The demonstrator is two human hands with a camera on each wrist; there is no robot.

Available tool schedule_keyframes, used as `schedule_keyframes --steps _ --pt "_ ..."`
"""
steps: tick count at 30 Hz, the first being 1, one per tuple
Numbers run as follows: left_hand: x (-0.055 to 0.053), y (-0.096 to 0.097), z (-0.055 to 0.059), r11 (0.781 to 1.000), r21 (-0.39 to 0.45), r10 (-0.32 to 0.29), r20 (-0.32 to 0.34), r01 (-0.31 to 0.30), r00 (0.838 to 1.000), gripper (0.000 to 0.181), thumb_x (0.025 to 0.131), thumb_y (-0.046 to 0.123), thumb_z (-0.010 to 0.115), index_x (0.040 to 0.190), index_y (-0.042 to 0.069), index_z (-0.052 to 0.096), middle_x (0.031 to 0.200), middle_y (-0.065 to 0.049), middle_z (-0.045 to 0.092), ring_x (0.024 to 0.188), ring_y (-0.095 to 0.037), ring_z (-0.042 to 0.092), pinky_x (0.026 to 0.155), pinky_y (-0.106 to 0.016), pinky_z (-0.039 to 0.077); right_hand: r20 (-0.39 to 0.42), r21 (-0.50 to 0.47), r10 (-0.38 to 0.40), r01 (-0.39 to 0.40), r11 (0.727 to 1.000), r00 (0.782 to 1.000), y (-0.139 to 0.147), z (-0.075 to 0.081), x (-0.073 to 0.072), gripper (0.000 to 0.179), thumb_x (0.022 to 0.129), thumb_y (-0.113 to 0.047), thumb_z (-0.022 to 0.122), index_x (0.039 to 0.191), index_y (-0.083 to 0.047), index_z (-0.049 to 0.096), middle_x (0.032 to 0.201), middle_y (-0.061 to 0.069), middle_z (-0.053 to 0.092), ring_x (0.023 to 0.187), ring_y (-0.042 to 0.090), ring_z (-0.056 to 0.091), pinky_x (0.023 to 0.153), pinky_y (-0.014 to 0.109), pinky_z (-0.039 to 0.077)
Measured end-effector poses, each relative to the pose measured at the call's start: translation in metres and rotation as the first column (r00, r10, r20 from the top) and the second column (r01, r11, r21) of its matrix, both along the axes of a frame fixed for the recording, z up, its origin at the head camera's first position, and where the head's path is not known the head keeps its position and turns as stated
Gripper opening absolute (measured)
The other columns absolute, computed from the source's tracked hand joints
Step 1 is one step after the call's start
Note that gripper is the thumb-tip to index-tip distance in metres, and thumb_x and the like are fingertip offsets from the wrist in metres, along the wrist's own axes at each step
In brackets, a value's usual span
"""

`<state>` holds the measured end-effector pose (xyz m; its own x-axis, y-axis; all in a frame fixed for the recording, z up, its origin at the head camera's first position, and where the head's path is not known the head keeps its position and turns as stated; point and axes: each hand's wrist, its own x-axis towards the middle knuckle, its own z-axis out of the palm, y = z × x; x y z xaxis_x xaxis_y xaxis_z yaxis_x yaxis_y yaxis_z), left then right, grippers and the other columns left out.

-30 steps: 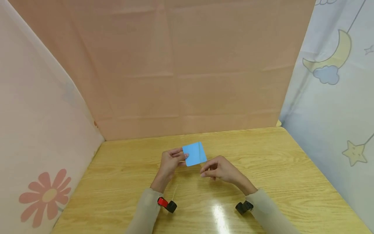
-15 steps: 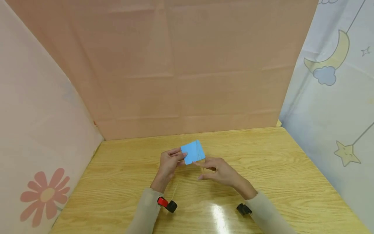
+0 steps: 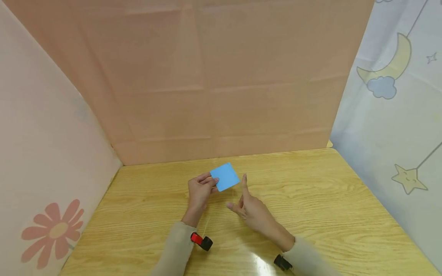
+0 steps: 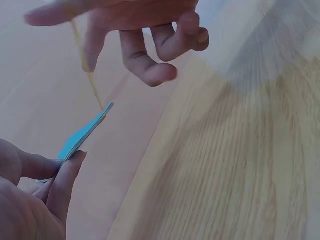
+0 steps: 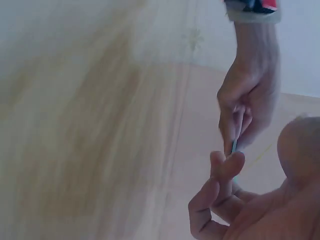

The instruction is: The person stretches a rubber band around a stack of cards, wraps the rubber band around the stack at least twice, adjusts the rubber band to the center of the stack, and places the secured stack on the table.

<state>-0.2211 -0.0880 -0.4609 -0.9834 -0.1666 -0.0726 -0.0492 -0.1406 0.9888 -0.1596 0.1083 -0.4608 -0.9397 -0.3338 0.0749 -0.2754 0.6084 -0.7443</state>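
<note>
A thin stack of blue square cards (image 3: pixel 226 177) is held above the table by my left hand (image 3: pixel 199 192), thumb on top and fingers beneath. Its layered edge shows in the left wrist view. From that edge a thin yellow rubber band (image 4: pixel 94 87) stretches up to my right hand (image 3: pixel 257 215), passing by the spread thumb and index finger. The right index finger points straight and the thumb stands apart, while the other fingers bend loosely. How the band loops round the right fingers is partly hidden. My right fingers do not touch the cards in the head view.
Beneath both hands lies a wood-grain table (image 3: pixel 304 191). A plain peach cloth (image 3: pixel 221 84) hangs behind it, with patterned cloths on both sides. Each wrist carries a small black camera (image 3: pixel 206 243), the left one on a red strap.
My right hand has gone from pinching the band below the cards to spreading its thumb and index finger, the index now pointing up. The cards have shifted slightly left and tilted.
</note>
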Motion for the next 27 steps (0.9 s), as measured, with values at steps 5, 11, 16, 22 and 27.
schedule_keyframes --steps 5,11,16,22,27 --pt "0.000 0.005 -0.003 0.999 -0.020 0.037 -0.012 -0.037 0.999 0.038 0.091 -0.002 0.078 0.128 -0.008 0.070 0.102 -0.023 0.079 0.073 -0.014 0.077 0.064 -0.024 0.066 0.202 -0.262 -0.038 0.091 0.961 0.979 -0.006 0.004 0.005 0.096 0.109 -0.050 0.053 0.168 -0.003 -0.005 0.088 0.011 0.070 0.061 0.012 0.055 0.053 0.023 0.046" --pt "0.000 0.005 -0.007 1.000 0.010 0.024 -0.005 -0.024 1.000 0.043 0.091 -0.002 0.078 0.132 -0.008 0.067 0.097 -0.017 0.080 0.073 -0.012 0.076 0.066 -0.026 0.066 0.406 -0.509 -0.006 0.232 0.829 0.914 0.003 0.008 -0.004 0.075 0.112 -0.053 0.043 0.154 0.009 0.043 0.072 0.004 0.060 0.058 0.010 0.049 0.055 0.022 0.047" --pt "0.001 0.002 -0.009 0.997 0.062 -0.038 0.014 0.037 0.999 0.046 0.091 -0.004 0.078 0.134 -0.010 0.065 0.097 -0.015 0.080 0.076 -0.014 0.077 0.071 -0.031 0.068 0.507 -0.586 -0.032 0.372 0.720 0.861 0.013 0.004 -0.013 0.074 0.108 -0.060 0.047 0.140 0.004 0.063 0.070 -0.003 0.054 0.060 0.010 0.045 0.065 0.027 0.051" --pt "0.003 -0.002 -0.010 0.989 0.062 -0.134 0.022 0.133 0.991 0.045 0.092 -0.004 0.076 0.136 -0.008 0.066 0.100 -0.013 0.081 0.078 -0.013 0.078 0.069 -0.026 0.067 0.552 -0.579 -0.016 0.397 0.712 0.834 0.022 -0.002 -0.023 0.079 0.104 -0.064 0.053 0.129 0.009 0.066 0.070 -0.005 0.053 0.062 0.010 0.046 0.068 0.029 0.052" --pt "0.003 -0.007 -0.010 0.978 0.063 -0.200 0.028 0.197 0.979 0.046 0.093 -0.004 0.074 0.138 -0.007 0.065 0.097 -0.009 0.081 0.077 -0.012 0.077 0.069 -0.024 0.066 0.562 -0.572 0.009 0.382 0.726 0.827 0.029 -0.003 -0.029 0.068 0.102 -0.061 0.060 0.114 0.005 0.070 0.067 -0.006 0.053 0.062 0.010 0.046 0.069 0.029 0.052"
